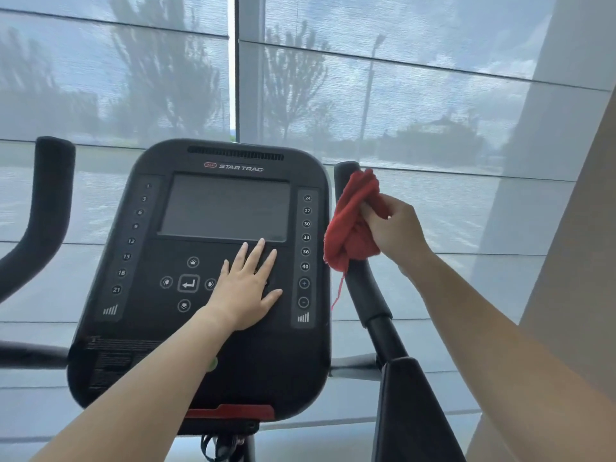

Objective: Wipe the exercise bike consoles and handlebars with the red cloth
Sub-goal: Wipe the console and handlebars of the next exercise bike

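Two hands are busy in the head view. Your left hand (248,288) lies flat on the console (150,328) just below the dark screen (226,208), its grip spread, with straight fingers pressing the panel beside the arrow buttons. Your right hand (396,228) has its grip pinched on the bunched red cloth (355,225), which sits against the upper part of the right handlebar (366,288). The handlebar wipe looks like the step in hand, with the console braced. Next you would need to draw the cloth down the bar while keeping it wrapped round. A loose thread (338,291) dangles from the cloth and could snag. The left handlebar (46,201) stands well apart, with the console between it and the cloth. A pale wall (566,195) is close on your right, and window blinds (400,95) hang behind.
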The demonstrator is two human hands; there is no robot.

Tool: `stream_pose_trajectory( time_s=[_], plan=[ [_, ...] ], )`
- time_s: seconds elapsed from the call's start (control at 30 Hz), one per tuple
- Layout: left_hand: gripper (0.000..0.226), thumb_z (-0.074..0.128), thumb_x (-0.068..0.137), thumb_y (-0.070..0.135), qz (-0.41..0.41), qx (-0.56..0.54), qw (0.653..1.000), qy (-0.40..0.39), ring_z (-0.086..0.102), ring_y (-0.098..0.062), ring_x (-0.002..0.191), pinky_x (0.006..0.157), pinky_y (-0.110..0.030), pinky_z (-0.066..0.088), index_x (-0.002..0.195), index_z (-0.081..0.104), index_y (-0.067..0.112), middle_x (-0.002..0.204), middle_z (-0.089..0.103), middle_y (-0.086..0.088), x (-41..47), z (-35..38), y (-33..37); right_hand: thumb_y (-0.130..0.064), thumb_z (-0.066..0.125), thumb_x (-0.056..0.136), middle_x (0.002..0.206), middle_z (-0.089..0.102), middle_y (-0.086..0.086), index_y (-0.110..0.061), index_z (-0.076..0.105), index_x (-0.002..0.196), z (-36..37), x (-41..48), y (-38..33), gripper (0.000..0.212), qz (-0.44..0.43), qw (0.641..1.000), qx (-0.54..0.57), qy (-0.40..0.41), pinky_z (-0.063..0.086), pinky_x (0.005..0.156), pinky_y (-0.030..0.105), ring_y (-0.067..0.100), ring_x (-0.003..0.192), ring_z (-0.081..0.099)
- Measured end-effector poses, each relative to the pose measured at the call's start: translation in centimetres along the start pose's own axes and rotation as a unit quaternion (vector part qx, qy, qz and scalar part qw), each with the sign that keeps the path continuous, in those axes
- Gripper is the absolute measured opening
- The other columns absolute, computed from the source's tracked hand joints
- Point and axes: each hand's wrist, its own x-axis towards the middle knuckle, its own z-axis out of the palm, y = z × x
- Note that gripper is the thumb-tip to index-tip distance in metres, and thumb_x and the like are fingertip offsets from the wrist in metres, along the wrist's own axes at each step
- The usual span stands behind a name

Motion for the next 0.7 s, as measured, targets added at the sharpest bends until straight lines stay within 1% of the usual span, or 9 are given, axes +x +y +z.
stream_pose_trajectory(
  time_s=[0.13,0.17,0.23,0.3,0.4,0.5,0.6,0.67,0.7],
  plan=[
    [0.071,0.033,0.092,0.054,-0.004,-0.001,1.000,0.003,-0.014,-0.023,0.143,0.115,-0.049,0.007,0.148,-0.001,0.027,0.156,-0.017,0.006,0.1,0.1,0.0,-0.028,0.061,0.088,0.058,0.060,-0.001,-0.009,0.064,0.075,-1.1,-2.5,2.9,0.023,0.042,0.996,-0.020,-0.075,0.042,0.048,0.021,0.012,0.050,0.054],
    [0.071,0.033,0.092,0.054,-0.004,0.001,1.000,0.004,-0.014,-0.023,0.143,0.115,-0.049,0.007,0.148,-0.001,0.027,0.156,-0.016,0.005,0.1,0.1,0.0,-0.032,0.061,0.088,0.056,0.059,0.002,-0.010,0.063,0.072,-1.5,-2.9,3.3,0.028,0.059,0.993,-0.023,-0.102,0.041,0.047,0.022,0.013,0.049,0.053],
    [0.071,0.033,0.092,0.054,-0.003,-0.001,1.000,0.005,-0.014,-0.022,0.143,0.115,-0.049,0.007,0.148,-0.001,0.027,0.156,-0.016,0.005,0.0,0.1,0.0,-0.036,0.062,0.087,0.065,0.064,0.010,-0.009,0.065,0.072,-2.2,-3.1,3.3,0.031,0.080,0.987,-0.037,-0.138,0.046,0.055,0.027,0.015,0.057,0.058],
    [0.071,0.033,0.092,0.054,-0.002,-0.003,1.000,0.004,-0.014,-0.022,0.143,0.115,-0.048,0.007,0.148,-0.001,0.028,0.156,-0.016,0.005,-0.1,0.0,0.0,-0.034,0.064,0.085,0.078,0.071,0.012,-0.011,0.068,0.076,-2.4,-2.5,2.7,0.025,0.076,0.989,-0.034,-0.125,0.052,0.065,0.032,0.017,0.069,0.064],
    [0.070,0.033,0.092,0.053,0.001,0.001,1.000,0.002,-0.013,-0.022,0.144,0.115,-0.048,0.008,0.148,-0.001,0.028,0.156,-0.016,0.005,-0.2,0.0,0.0,-0.028,0.066,0.084,0.083,0.073,0.007,-0.016,0.069,0.080,-2.0,-2.0,1.7,0.013,0.050,0.994,-0.037,-0.088,0.055,0.063,0.034,0.020,0.075,0.068],
    [0.070,0.033,0.092,0.053,0.003,0.002,1.000,0.001,-0.013,-0.022,0.144,0.116,-0.048,0.008,0.148,-0.001,0.028,0.156,-0.016,0.005,-0.3,-0.1,0.0,-0.025,0.067,0.084,0.083,0.072,0.009,-0.014,0.069,0.085,-1.9,-3.1,1.9,0.011,0.044,0.992,-0.062,-0.105,0.052,0.053,0.029,0.021,0.068,0.067],
    [0.071,0.032,0.092,0.054,-0.002,0.005,1.000,-0.005,-0.014,-0.022,0.143,0.115,-0.048,0.007,0.148,-0.002,0.028,0.156,-0.017,0.005,-0.2,-0.1,0.1,-0.024,0.066,0.083,0.065,0.064,0.014,-0.012,0.068,0.080,-2.7,-4.8,2.7,0.013,0.041,0.989,-0.074,-0.120,0.043,0.046,0.022,0.018,0.052,0.055],
    [0.071,0.032,0.092,0.055,-0.005,0.003,1.000,-0.006,-0.014,-0.022,0.143,0.115,-0.048,0.007,0.148,-0.002,0.027,0.156,-0.018,0.005,-0.2,-0.1,0.2,-0.018,0.060,0.083,0.059,0.061,0.008,-0.016,0.069,0.080,-3.3,-5.7,2.8,0.011,0.045,0.986,-0.087,-0.137,0.041,0.046,0.018,0.012,0.048,0.051],
    [0.071,0.032,0.092,0.055,-0.006,0.003,1.000,-0.006,-0.014,-0.022,0.143,0.115,-0.048,0.007,0.148,-0.002,0.027,0.156,-0.018,0.005,-0.3,-0.1,0.2,-0.015,0.054,0.083,0.059,0.062,-0.001,-0.021,0.070,0.082,-3.5,-5.9,2.7,0.017,0.047,0.984,-0.091,-0.145,0.041,0.047,0.016,0.008,0.049,0.051]
  ],
)
